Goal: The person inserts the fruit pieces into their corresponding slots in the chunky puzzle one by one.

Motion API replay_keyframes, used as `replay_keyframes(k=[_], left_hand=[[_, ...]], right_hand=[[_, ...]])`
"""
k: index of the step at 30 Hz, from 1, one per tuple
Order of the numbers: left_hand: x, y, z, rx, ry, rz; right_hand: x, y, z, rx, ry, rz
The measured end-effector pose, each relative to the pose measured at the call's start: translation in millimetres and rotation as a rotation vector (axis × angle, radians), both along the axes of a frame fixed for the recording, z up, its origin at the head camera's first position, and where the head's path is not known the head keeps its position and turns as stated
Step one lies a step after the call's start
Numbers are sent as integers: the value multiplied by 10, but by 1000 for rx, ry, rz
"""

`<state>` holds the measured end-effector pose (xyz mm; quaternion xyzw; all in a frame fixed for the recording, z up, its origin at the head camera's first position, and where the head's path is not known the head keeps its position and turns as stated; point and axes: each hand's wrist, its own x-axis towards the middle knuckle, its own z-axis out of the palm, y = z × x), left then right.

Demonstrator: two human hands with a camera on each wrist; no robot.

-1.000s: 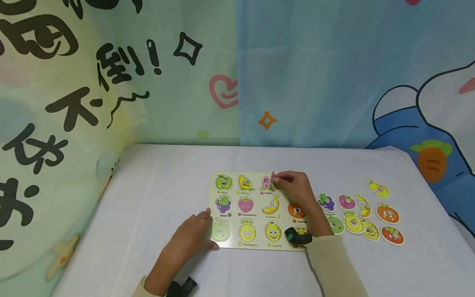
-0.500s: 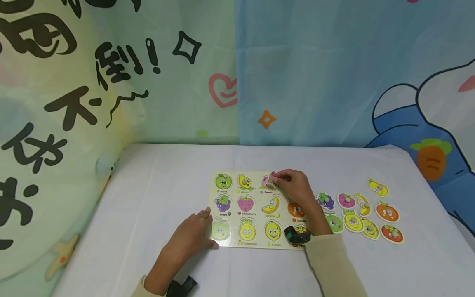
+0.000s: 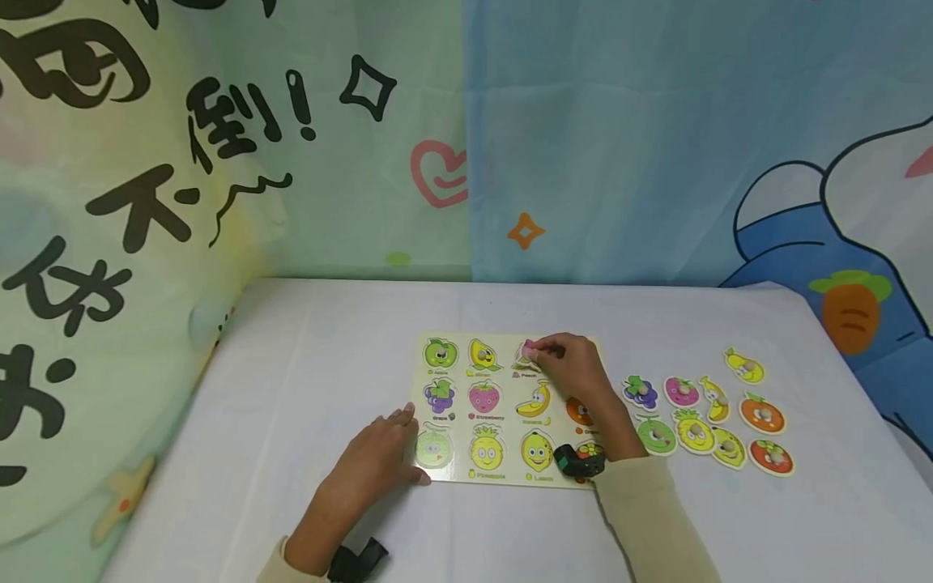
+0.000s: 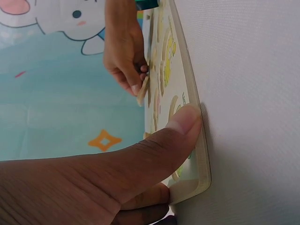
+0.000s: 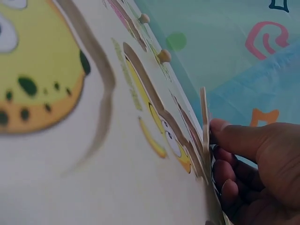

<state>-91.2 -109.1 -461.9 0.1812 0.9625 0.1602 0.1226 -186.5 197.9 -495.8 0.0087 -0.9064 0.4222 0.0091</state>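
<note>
A wooden fruit puzzle board (image 3: 510, 413) lies flat on the white table. At its top right, my right hand (image 3: 579, 368) pinches a thin pink puzzle piece (image 3: 529, 349) between thumb and fingers, over the peach spot. In the right wrist view the piece (image 5: 205, 122) stands tilted on edge at the board, its face turned away. My left hand (image 3: 375, 455) rests at the board's lower left corner, the thumb (image 4: 183, 119) pressing its near edge and the fingers along the left side. Knobbed apple (image 3: 440, 354) and mango (image 3: 482, 355) pieces sit in the top row.
Right of the board lie several loose knobbed fruit pieces, among them grapes (image 3: 641, 392), a banana (image 3: 715, 399), a pineapple (image 3: 695, 432) and a tomato (image 3: 772, 457). A printed curtain (image 3: 619, 162) hangs behind the table (image 3: 328, 324). Black straps circle both wrists.
My right hand has shifted slightly left with the pink piece, bringing it more over the peach spot. The left hand stays at the board's corner.
</note>
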Motion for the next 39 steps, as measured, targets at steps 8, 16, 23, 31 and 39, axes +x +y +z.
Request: replay_keyframes(k=[8, 16, 23, 31, 39], left_hand=[[-13, -2, -5, -7, 11, -7], [-13, 19, -10, -2, 9, -4], [2, 9, 7, 4, 7, -2], [18, -13, -24, 0, 17, -5], [16, 3, -19, 7, 6, -6]], right_hand=[[-13, -82, -21, 49, -12, -17], [23, -122, 26, 50, 3, -5], [5, -167, 58, 84, -14, -19], [5, -218, 16, 59, -35, -51], [14, -224, 23, 32, -26, -77]])
